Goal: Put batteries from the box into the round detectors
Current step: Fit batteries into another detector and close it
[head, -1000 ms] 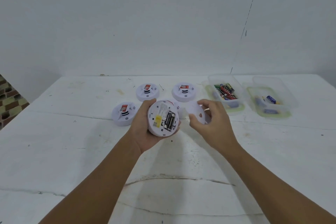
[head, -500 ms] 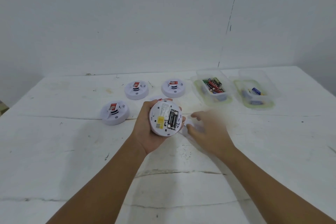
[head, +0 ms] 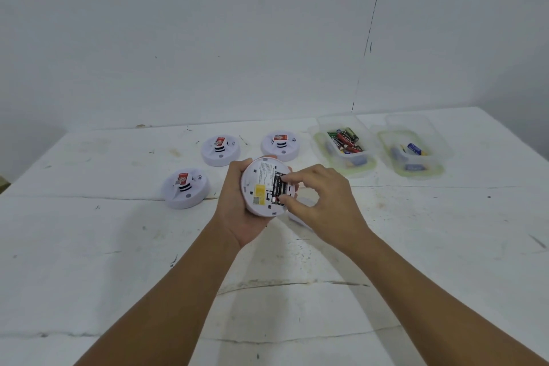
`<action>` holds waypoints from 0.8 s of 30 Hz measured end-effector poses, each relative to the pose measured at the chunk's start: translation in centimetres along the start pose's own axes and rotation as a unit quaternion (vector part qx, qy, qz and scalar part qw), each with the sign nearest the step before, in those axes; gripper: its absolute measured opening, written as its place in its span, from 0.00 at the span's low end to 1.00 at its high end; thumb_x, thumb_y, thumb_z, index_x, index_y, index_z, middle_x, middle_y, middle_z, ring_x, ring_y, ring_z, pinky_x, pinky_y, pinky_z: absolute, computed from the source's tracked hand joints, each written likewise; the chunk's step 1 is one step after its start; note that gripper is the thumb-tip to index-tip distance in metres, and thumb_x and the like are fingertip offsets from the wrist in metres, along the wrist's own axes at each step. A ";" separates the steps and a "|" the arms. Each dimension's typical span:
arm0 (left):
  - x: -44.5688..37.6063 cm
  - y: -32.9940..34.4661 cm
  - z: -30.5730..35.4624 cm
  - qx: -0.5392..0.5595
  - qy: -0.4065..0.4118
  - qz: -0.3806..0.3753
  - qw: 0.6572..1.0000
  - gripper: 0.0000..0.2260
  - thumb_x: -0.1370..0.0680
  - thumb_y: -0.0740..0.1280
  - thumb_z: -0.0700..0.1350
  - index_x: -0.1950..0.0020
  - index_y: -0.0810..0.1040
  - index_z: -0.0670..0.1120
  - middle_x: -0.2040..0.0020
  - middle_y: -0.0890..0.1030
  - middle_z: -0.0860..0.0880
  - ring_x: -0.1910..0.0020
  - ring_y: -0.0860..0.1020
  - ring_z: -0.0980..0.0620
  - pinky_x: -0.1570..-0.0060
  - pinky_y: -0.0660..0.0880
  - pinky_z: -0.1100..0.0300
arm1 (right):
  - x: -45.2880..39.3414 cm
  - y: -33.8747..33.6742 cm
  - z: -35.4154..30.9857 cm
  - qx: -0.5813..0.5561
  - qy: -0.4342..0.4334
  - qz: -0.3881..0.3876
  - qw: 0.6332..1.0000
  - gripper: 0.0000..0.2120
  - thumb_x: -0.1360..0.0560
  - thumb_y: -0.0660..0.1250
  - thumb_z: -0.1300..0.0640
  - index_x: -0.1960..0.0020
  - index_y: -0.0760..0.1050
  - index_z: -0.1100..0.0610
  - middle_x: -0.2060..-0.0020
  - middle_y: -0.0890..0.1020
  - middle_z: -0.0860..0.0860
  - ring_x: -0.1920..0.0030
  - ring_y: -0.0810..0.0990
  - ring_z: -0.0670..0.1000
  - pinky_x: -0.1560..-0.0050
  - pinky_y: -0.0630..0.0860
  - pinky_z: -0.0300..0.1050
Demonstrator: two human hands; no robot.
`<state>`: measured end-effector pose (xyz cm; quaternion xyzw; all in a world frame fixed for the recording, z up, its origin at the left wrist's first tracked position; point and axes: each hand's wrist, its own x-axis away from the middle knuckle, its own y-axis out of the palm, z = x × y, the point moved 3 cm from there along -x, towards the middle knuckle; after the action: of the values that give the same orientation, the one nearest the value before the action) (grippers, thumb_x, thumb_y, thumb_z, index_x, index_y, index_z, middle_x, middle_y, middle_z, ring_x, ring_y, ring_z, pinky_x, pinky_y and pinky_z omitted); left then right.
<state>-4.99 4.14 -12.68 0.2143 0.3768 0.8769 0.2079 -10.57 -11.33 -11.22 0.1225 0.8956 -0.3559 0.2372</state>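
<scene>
The right hand has come off the table, where it was a blur half a second ago, and is now up at the detector the left hand holds. Thumb and forefinger curl in and pinch the batteries seated in the open back, one fingertip at each end. The left hand cups the detector from behind, its underside tilted toward the person, above the table. Three more detectors lie face up: one at nine o'clock from the held one, two at eleven and twelve. The battery box stands at two o'clock, a second tub just beside it further right.
</scene>
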 end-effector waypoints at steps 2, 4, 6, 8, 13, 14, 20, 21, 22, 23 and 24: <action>0.0 0.1 0.3 0.000 0.003 0.000 1.000 0.15 0.22 0.62 0.53 0.43 0.82 0.48 0.47 0.81 0.41 0.46 0.80 0.40 0.49 0.74 0.50 | -0.2 0.1 -0.1 0.000 0.002 0.000 1.000 0.17 0.29 0.72 0.39 0.43 0.84 0.44 0.51 0.83 0.41 0.52 0.78 0.43 0.44 0.76 0.58; 0.0 0.2 0.5 0.003 0.003 -0.001 1.000 0.15 0.22 0.61 0.53 0.43 0.82 0.47 0.47 0.81 0.41 0.47 0.80 0.40 0.50 0.74 0.51 | -0.4 0.0 -0.3 -0.005 0.003 0.006 1.000 0.17 0.29 0.72 0.40 0.43 0.84 0.45 0.52 0.83 0.40 0.53 0.78 0.42 0.45 0.77 0.55; -0.1 0.3 0.7 0.005 0.007 0.001 1.000 0.16 0.21 0.61 0.53 0.41 0.81 0.47 0.46 0.81 0.41 0.45 0.78 0.41 0.48 0.74 0.50 | -0.8 0.0 -0.6 -0.013 0.004 0.012 1.000 0.15 0.28 0.73 0.43 0.44 0.85 0.46 0.54 0.83 0.41 0.55 0.79 0.42 0.47 0.77 0.50; -0.2 0.2 0.8 0.009 0.012 0.002 1.000 0.16 0.22 0.62 0.53 0.39 0.80 0.48 0.43 0.80 0.41 0.40 0.75 0.41 0.46 0.74 0.50 | -1.1 0.0 -0.8 -0.018 0.006 0.019 1.000 0.13 0.28 0.74 0.46 0.45 0.86 0.47 0.55 0.83 0.41 0.56 0.80 0.42 0.48 0.78 0.47; -0.5 0.6 1.1 0.012 0.024 -0.003 1.000 0.16 0.21 0.61 0.53 0.37 0.77 0.47 0.45 0.81 0.42 0.44 0.77 0.43 0.46 0.77 0.50 | -1.6 0.4 -0.7 -0.039 0.023 0.027 0.999 0.07 0.24 0.75 0.55 0.46 0.85 0.50 0.56 0.80 0.36 0.54 0.81 0.43 0.56 0.82 0.51; -0.5 0.6 1.1 0.011 0.026 -0.005 1.000 0.16 0.21 0.61 0.52 0.37 0.77 0.47 0.45 0.81 0.42 0.46 0.78 0.44 0.47 0.77 0.51 | -1.7 0.5 -0.7 -0.038 0.024 0.029 0.999 0.06 0.23 0.74 0.55 0.46 0.85 0.50 0.56 0.79 0.35 0.54 0.81 0.43 0.59 0.83 0.52; -0.8 0.8 1.0 0.006 0.029 -0.014 0.999 0.15 0.22 0.62 0.52 0.40 0.78 0.47 0.45 0.81 0.41 0.46 0.79 0.43 0.49 0.79 0.52 | -2.1 1.1 -0.4 -0.040 0.051 0.020 0.998 0.05 0.23 0.74 0.54 0.47 0.83 0.49 0.57 0.79 0.37 0.54 0.82 0.44 0.61 0.83 0.54; -0.9 0.8 1.0 0.005 0.030 -0.013 0.999 0.16 0.22 0.62 0.52 0.39 0.77 0.47 0.44 0.80 0.41 0.46 0.79 0.43 0.48 0.78 0.52 | -2.2 1.1 -0.4 -0.042 0.056 0.015 0.997 0.05 0.23 0.74 0.54 0.47 0.83 0.49 0.56 0.79 0.38 0.54 0.82 0.44 0.60 0.83 0.54; -1.0 0.7 0.9 0.003 0.032 -0.012 0.999 0.16 0.22 0.63 0.53 0.38 0.77 0.47 0.44 0.80 0.41 0.46 0.79 0.44 0.48 0.77 0.52 | -2.2 1.2 -0.4 -0.040 0.057 0.011 0.998 0.05 0.23 0.74 0.55 0.47 0.82 0.49 0.56 0.79 0.39 0.54 0.81 0.43 0.58 0.83 0.53; -1.1 0.6 0.9 0.003 0.033 -0.010 0.999 0.17 0.23 0.63 0.53 0.37 0.76 0.48 0.44 0.80 0.42 0.46 0.78 0.44 0.47 0.76 0.52 | -2.3 1.2 -0.4 -0.035 0.055 0.006 0.998 0.05 0.23 0.73 0.55 0.47 0.82 0.49 0.57 0.80 0.40 0.54 0.81 0.43 0.55 0.82 0.51; -1.2 0.4 0.9 0.002 0.034 -0.009 0.999 0.17 0.23 0.63 0.53 0.37 0.76 0.48 0.43 0.79 0.42 0.45 0.77 0.44 0.48 0.76 0.51 | -2.3 1.2 -0.5 -0.030 0.052 0.000 0.998 0.05 0.22 0.73 0.55 0.47 0.81 0.50 0.57 0.80 0.41 0.54 0.81 0.43 0.52 0.80 0.50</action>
<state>-3.59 3.71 -12.11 0.1820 0.3874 0.8809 0.2021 -8.24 -10.26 -10.43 0.1334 0.9169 -0.3223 0.1940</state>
